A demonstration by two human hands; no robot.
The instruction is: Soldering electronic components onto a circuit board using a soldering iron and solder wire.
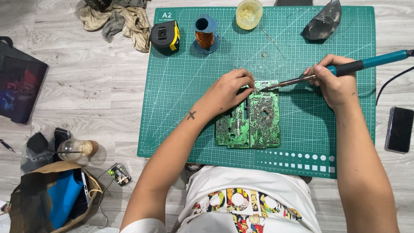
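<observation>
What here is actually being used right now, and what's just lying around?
In use: soldering iron in right hand; green circuit boards steadied by left hand; cutting mat.

Lying about: tape measure, copper wire spool, phone, rags, light bulb.

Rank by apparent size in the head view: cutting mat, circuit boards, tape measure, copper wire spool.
1. Green cutting mat, by far the largest.
2. Green circuit boards, the pair lying together.
3. and 4. Black-and-yellow tape measure and copper wire spool: they look about alike, so I would not rank them.
</observation>
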